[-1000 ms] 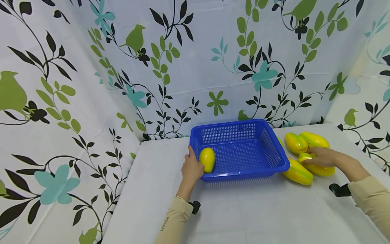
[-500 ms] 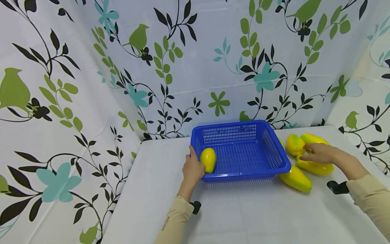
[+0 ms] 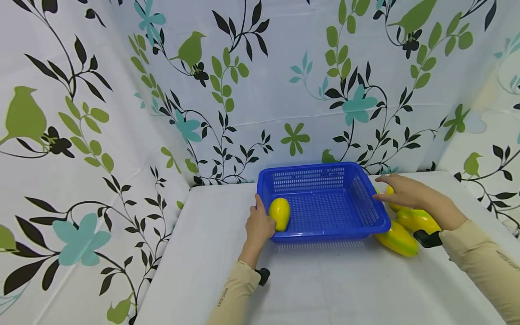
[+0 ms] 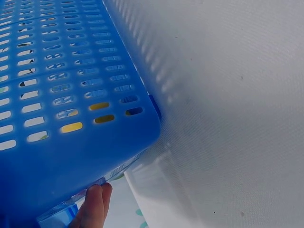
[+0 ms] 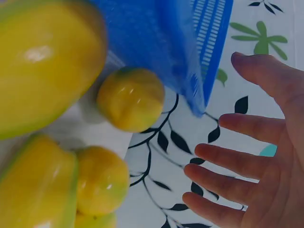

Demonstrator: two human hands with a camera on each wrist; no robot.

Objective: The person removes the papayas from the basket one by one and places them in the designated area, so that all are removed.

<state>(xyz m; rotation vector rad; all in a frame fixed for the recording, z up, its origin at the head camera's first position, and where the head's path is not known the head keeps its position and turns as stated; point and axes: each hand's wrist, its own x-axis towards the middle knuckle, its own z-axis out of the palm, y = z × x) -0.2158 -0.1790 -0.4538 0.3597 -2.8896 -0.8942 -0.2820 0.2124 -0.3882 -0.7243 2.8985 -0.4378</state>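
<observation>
A blue plastic basket [image 3: 321, 234] with slotted walls stands toward the back of the white table. My left hand [image 3: 259, 225] holds its left side near the front corner; in the left wrist view, fingertips [image 4: 93, 202] show at the basket's rim. One smooth yellow mango-like fruit [image 3: 280, 214] lies inside, close to that hand. My right hand [image 3: 410, 194] is beside the basket's right rim, above loose yellow-green fruits [image 3: 396, 239]. Its fingers are spread, with nothing between them in the right wrist view, and partly hide the fruits in the head view.
Several more yellow-green fruits [image 5: 40, 185] lie to the basket's right. A patterned cloth [image 3: 252, 104] with leaves and birds hangs behind and beside the white table [image 3: 325, 284]. Each wrist carries a small black device [image 3: 427, 239].
My right hand has lifted off the fruits and moved left to the basket's right rim. A front fruit was shifted slightly toward me earlier. The left hand keeps its hold.
</observation>
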